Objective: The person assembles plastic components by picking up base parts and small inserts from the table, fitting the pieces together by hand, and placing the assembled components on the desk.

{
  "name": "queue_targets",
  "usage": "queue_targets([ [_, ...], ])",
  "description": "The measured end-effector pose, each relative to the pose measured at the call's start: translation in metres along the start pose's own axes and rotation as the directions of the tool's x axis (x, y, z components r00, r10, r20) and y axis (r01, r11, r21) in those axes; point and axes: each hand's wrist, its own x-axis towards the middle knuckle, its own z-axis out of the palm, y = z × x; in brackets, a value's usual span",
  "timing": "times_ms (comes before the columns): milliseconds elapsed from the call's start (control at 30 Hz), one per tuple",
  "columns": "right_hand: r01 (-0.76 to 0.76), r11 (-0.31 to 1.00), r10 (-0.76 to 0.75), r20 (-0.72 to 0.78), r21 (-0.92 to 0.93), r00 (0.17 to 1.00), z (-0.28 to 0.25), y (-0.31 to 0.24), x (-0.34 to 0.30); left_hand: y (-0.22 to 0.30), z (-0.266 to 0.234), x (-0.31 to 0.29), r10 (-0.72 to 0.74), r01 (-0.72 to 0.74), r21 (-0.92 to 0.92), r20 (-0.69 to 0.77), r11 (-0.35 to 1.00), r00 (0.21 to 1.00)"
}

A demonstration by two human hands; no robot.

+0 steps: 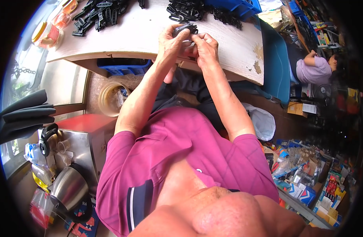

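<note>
Both my hands meet over the near edge of a whitish table (pixel 138 29). My left hand (pixel 170 42) is closed on a small black plastic part (pixel 186 29) with an uneven outline, thumb on top. Right beside it, my right hand (pixel 205 48) has its thumb and fingers pinched together at the part's near side. The fingers hide much of what lies between them. Just beyond the hands is a heap of similar black parts (pixel 184 11). A larger pile of long, slotted black pieces (pixel 103 15) lies at the table's far left.
A blue crate (pixel 240 8) stands at the back right, with small black pieces (pixel 225 17) before it. Orange-lidded jars (pixel 45 34) stand at the left. Below are a blue basket (pixel 124 70) and a bucket (pixel 110 98). A teal chair (pixel 277 63) and another person (pixel 313 69) are at the right.
</note>
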Motion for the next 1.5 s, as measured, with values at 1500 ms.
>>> queue_targets([
  [1500, 0.084, 0.986, -0.092, 0.045, 0.145, 0.995, -0.005, -0.01, -0.013, -0.014, -0.016, -0.015, 0.393, -0.469, 0.714, 0.288, 0.52, 0.873],
])
